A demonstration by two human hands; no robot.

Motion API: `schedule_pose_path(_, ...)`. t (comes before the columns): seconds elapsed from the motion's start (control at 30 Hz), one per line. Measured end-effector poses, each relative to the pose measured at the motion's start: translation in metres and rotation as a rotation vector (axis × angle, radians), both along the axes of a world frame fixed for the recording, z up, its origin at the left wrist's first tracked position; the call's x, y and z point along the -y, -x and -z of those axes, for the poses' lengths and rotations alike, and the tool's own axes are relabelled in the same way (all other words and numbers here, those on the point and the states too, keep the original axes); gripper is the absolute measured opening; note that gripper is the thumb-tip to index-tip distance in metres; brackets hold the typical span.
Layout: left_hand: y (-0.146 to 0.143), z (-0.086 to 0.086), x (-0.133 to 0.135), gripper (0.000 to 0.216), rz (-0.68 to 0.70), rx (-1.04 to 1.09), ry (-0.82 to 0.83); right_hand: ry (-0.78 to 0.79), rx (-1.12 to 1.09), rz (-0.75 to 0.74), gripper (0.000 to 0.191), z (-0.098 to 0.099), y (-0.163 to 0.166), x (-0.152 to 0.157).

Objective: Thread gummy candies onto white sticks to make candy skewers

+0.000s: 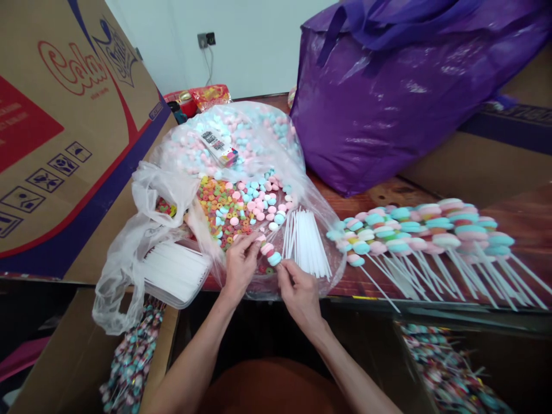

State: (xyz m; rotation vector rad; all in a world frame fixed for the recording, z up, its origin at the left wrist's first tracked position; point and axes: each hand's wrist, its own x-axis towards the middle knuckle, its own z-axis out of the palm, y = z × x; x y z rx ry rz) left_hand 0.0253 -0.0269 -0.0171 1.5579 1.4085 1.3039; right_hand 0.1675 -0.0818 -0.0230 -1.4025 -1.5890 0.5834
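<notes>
A short row of pink and blue marshmallows (270, 251), stacked along one line, spans the gap between my hands. My left hand (241, 263) is closed, thumb and fingers pinching the pink marshmallow at the upper end. At the lower end, beside the blue one, my right hand (301, 290) is closed in a pinch; the stick there is mostly hidden by the fingers. Just beyond lie loose pink and blue marshmallows (259, 208) and ring-shaped gummies (215, 201) on clear plastic. White sticks (306, 244) lie in a bundle right of my hands.
Finished marshmallow sticks (431, 227) lie in rows at right. A tub of white sticks (175, 273) and a crumpled plastic bag (118, 276) are at left. Behind stand a large marshmallow bag (259, 129), a purple bag (366, 109) and a carton (86, 115). Open boxes sit below the table edge.
</notes>
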Motion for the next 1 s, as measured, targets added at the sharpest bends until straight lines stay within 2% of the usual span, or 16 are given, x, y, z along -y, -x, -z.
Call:
schedule_pose_path(0.27, -0.004, 0.002, 0.008, 0.026, 0.054, 0.027, 0.038, -0.002, 0.015, 0.015, 0.024, 0.001, 0.001, -0.002)
schedule_pose_path(0.47, -0.001, 0.006, 0.008, 0.037, -0.031, 0.188, 0.100, 0.068, -0.051, -0.018, 0.028, -0.005, 0.005, 0.000)
schedule_pose_path(0.6, 0.003, 0.006, 0.006, 0.036, -0.047, 0.124, 0.092, 0.093, -0.061, -0.063, 0.029, -0.016, 0.000, 0.005)
schedule_pose_path(0.7, 0.008, 0.001, 0.005, 0.033, -0.014, 0.033, 0.034, 0.039, 0.020, -0.059, 0.031, -0.028, -0.015, 0.012)
schedule_pose_path(0.77, 0.014, -0.004, 0.005, 0.035, -0.024, -0.034, -0.023, -0.039, 0.106, -0.002, 0.030, -0.037, -0.034, 0.015)
schedule_pose_path(0.83, 0.022, -0.009, 0.005, 0.035, -0.072, -0.132, -0.096, -0.114, 0.186, 0.116, 0.029, -0.045, -0.061, 0.012)
schedule_pose_path(1.0, 0.041, -0.007, 0.001, 0.029, -0.238, -0.530, -0.247, -0.221, 0.480, 0.541, 0.027, -0.053, -0.151, -0.011)
